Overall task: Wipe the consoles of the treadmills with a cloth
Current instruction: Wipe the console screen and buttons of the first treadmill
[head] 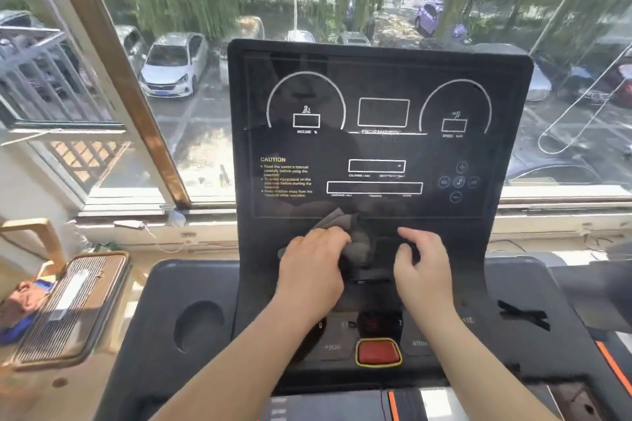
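The left hand grips a bunched grey cloth against the bottom edge of the treadmill console, just below its dark display panel. The right hand is just beside it, fingers loosely curled and holding nothing. Nearer the person sits a red stop button, with a cup holder to the left and parked cars beyond the window.
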A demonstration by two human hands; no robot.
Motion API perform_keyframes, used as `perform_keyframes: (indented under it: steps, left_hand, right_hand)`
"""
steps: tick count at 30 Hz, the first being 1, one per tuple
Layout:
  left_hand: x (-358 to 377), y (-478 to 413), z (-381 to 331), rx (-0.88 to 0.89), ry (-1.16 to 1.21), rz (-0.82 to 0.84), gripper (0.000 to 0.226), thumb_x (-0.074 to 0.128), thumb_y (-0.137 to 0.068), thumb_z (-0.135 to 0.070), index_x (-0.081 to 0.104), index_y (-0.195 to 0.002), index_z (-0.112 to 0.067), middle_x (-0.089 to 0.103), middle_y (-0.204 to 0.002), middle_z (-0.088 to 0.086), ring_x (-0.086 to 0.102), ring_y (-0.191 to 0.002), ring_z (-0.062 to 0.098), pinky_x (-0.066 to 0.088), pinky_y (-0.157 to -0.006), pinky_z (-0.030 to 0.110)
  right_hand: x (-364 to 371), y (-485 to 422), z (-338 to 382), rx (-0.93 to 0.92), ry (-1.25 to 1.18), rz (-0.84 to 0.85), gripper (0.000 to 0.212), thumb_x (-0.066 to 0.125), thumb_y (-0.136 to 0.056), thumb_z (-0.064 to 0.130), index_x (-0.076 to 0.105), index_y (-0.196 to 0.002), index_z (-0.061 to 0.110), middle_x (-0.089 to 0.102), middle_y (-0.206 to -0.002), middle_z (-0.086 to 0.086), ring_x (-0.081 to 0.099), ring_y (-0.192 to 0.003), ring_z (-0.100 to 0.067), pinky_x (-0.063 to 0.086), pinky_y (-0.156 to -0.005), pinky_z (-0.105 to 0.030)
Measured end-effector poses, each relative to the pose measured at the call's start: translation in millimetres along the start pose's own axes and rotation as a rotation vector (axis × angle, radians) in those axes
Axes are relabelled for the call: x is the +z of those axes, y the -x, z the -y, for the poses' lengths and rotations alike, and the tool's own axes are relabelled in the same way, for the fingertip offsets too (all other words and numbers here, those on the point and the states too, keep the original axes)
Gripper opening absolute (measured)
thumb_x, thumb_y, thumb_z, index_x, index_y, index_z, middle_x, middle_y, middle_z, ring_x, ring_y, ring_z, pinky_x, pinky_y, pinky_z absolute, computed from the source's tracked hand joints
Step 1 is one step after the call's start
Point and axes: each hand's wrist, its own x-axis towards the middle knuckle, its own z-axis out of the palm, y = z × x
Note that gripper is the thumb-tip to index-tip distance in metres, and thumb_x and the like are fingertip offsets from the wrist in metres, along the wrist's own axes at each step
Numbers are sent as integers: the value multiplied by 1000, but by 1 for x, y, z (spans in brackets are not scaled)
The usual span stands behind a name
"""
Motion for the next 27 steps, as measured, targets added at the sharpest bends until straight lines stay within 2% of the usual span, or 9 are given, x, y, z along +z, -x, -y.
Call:
perform_keyframes:
  steps: [5, 9, 11, 14, 16, 18, 21, 24, 27]
  left_hand:
    - [-32, 26, 58, -128, 111, -40, 35, 54, -84, -3, 63, -105, -29, 68, -104, -9, 61, -102, 22, 51, -83, 45]
    - [-24, 18, 35, -174, 48, -116, 37, 58, -82, -1, 68, -107, -26, 69, -105, -2, 60, -101, 28, 42, -80, 37]
    - [-13, 8, 15, -56, 3, -81, 41, 61, -78, 1, 69, -108, -25, 70, -108, -4, 60, -104, 27, 37, -79, 35]
    - [2, -14, -2, 176, -93, 17, 44, 66, -73, -2, 69, -110, -25, 69, -116, -8, 59, -111, 25, 42, -83, 39]
    - [4, -28, -5, 222, -162, -75, 45, 71, -67, -1, 70, -106, -22, 67, -116, -5, 59, -108, 27, 42, -80, 40]
    - [-2, -44, -7, 215, -153, -288, 45, 70, -63, 2, 71, -103, -17, 66, -115, 1, 56, -107, 29, 39, -78, 41]
    - [-17, -82, -25, 244, -108, -505, 40, 62, -74, 1, 72, -109, -15, 67, -122, 6, 53, -113, 29, 41, -83, 43]
    - [-11, -118, -49, 390, -148, -354, 37, 66, -79, -4, 72, -112, -20, 66, -130, -1, 56, -119, 27, 43, -89, 43]
    - [15, -125, -64, 610, -228, -117, 36, 71, -75, -8, 73, -107, -24, 64, -133, -3, 55, -122, 25, 42, -92, 43]
  right_hand:
    - [20, 19, 16, 42, -103, -6, 29, 55, -98, 1, 74, -111, 20, 66, -109, 14, 63, -105, -11, 51, -95, -30]
    - [14, 21, 21, 112, -137, -2, 30, 54, -100, 4, 73, -109, 25, 67, -110, 15, 63, -104, -2, 50, -89, -22]
    - [7, 13, 24, 125, -138, -3, 29, 53, -101, 5, 73, -110, 24, 67, -110, 16, 63, -106, -4, 50, -90, -23]
    - [-6, -3, 29, 147, -148, 0, 27, 53, -102, 8, 74, -112, 23, 68, -111, 14, 63, -106, -4, 51, -88, -22]
    - [-17, -14, 32, 171, -178, -26, 28, 53, -101, 8, 75, -110, 23, 71, -111, 12, 63, -102, 1, 46, -80, -13]
    - [-29, -25, 32, 221, -252, -77, 30, 53, -100, 7, 76, -106, 25, 72, -109, 14, 63, -94, 8, 43, -74, -9]
    - [-42, -38, 30, 291, -347, -134, 32, 52, -99, 6, 76, -103, 27, 72, -105, 17, 63, -86, 14, 42, -70, -7]
    - [-47, -46, 28, 318, -384, -137, 32, 53, -99, 6, 76, -102, 27, 74, -103, 13, 65, -98, 3, 45, -78, -16]
    - [-45, -49, 20, 335, -385, -143, 30, 56, -95, 4, 76, -95, 27, 74, -92, 3, 66, -87, -12, 48, -74, -26]
